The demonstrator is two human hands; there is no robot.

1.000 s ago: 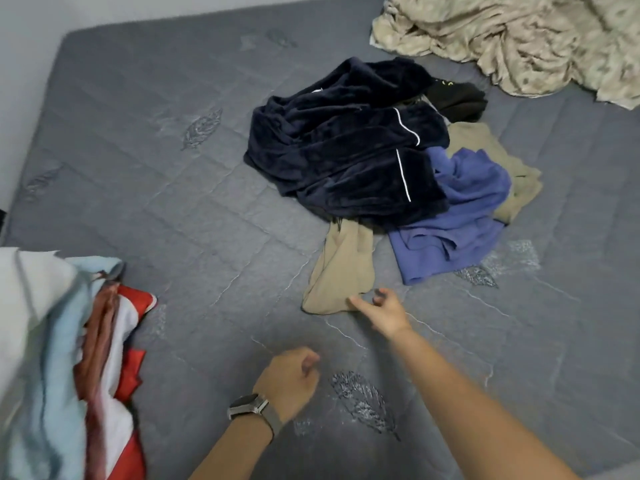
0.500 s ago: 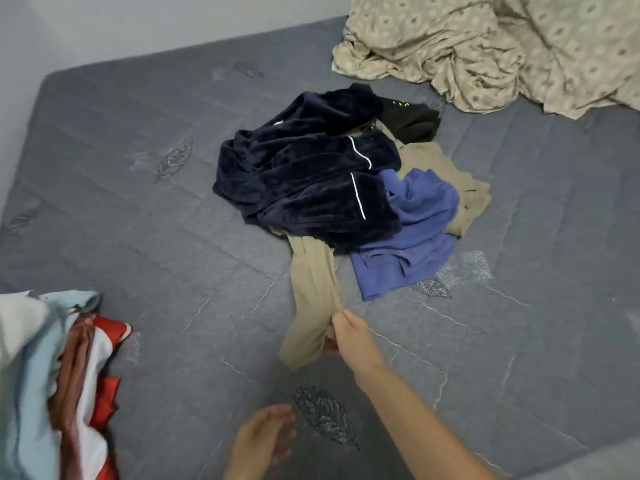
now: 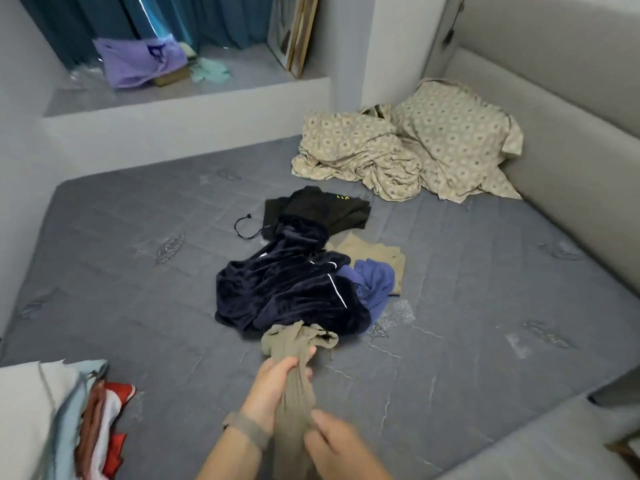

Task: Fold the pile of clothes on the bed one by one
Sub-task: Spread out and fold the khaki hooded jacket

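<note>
A khaki garment stretches in a bunched strip from the pile toward me. My left hand, with a watch on its wrist, is closed around it higher up. My right hand grips it lower down, near the bottom edge of the view. The pile on the grey mattress holds a dark navy velour garment with white piping, a blue garment, a tan piece and a black garment with a drawstring.
Folded clothes in white, light blue and red are stacked at the lower left. A crumpled patterned sheet and pillow lie at the far right by the padded headboard. A ledge behind the bed holds a purple bag.
The khaki garment has been pulled out of the pile toward me. My left hand, empty before, has closed on it. The camera has tilted up, showing the ledge and headboard.
</note>
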